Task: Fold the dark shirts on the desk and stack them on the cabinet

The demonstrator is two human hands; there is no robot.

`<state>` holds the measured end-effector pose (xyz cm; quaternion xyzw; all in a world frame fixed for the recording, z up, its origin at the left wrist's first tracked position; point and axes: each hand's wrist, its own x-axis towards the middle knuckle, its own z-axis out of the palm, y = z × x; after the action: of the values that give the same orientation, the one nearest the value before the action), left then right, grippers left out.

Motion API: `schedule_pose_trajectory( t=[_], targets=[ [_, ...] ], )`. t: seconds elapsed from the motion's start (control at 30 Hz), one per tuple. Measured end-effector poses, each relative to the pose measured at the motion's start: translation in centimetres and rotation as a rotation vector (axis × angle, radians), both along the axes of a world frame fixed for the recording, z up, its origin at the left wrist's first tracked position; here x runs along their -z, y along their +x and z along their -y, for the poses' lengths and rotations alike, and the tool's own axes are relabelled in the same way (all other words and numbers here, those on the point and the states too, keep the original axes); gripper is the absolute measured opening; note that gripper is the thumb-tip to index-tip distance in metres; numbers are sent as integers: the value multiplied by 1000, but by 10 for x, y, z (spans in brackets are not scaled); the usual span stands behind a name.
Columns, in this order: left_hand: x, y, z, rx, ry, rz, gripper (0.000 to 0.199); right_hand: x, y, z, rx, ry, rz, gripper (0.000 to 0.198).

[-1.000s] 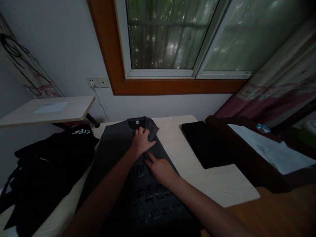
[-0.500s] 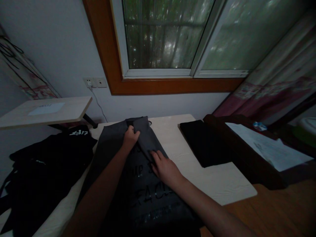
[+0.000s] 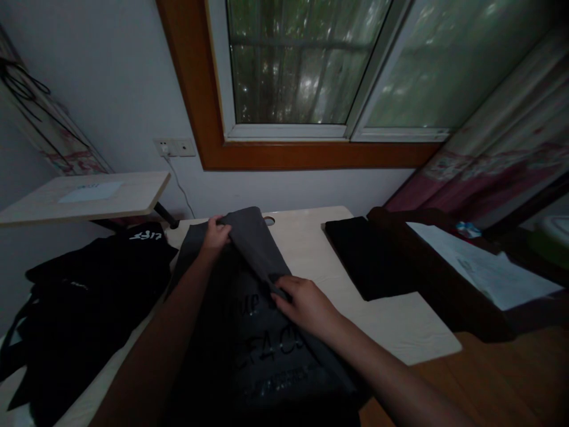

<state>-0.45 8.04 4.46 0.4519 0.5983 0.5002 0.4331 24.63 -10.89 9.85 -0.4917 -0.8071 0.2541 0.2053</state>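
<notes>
A dark grey T-shirt [image 3: 253,332] lies front up on a pale wood-grain tabletop [image 3: 311,255], its near end running out of the bottom of the view and its far end reaching toward the wall. Black lettering covers its front, partly hidden. Wood-look flooring [image 3: 435,397] shows at the lower right.

The right hand [image 3: 306,302] has thumb and fingers pinched together on the edge of a flap [image 3: 258,237], the shirt's right side turned inward over the front. Farther up, the left hand [image 3: 216,237] is clamped on the same edge close to the shirt's far end, so the flap's edge slants between the 2 hands.

To the left, black clothes [image 3: 98,284] with white lettering lie in a loose heap. To the right, well apart from the shirt, a black folded garment [image 3: 364,255] rests flat on the tabletop, next to dark brown furniture bearing a whitish sheet [image 3: 484,264].

Just beyond the flap is a round cable hole [image 3: 269,220]. At the far left, a raised shelf [image 3: 133,196] carries a paper label [image 3: 91,191]. On the wall, a plug with a pale cord [image 3: 180,188] sits in a socket, left of a wood-framed sliding window [image 3: 306,65].
</notes>
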Motion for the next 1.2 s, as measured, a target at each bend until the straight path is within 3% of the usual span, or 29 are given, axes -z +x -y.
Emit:
schedule_pose_trajectory(
  t=[0.07,0.2,0.33,0.47,0.67,0.77,1.0,1.1,1.2],
  targets=[
    [-18,-11,-1,32,77,-30,62,-8,-11,1,-5,15,-42,9],
    [-51,-41,-3,129,223,-202,45,-21,-41,1,-67,23,-142,18],
    [-62,-75,-6,187,234,-233,46,-18,-76,-4,-187,-43,-234,35],
    [-43,-110,-5,229,83,-174,57,10,-108,-17,-295,-177,-265,46],
    [-1,-139,0,247,-31,-172,62,57,-138,-24,-283,-433,-317,47],
    [4,-142,-1,232,21,-160,62,56,-144,-19,-237,-448,-388,44],
    [-6,-155,-25,143,96,-175,70,23,-164,-16,-179,-333,-516,40],
    [3,-164,-34,155,76,-221,69,31,-180,-18,-186,-321,-479,42],
    [16,-170,-34,150,61,-239,67,53,-194,-20,-233,-356,-402,44]
  ],
)
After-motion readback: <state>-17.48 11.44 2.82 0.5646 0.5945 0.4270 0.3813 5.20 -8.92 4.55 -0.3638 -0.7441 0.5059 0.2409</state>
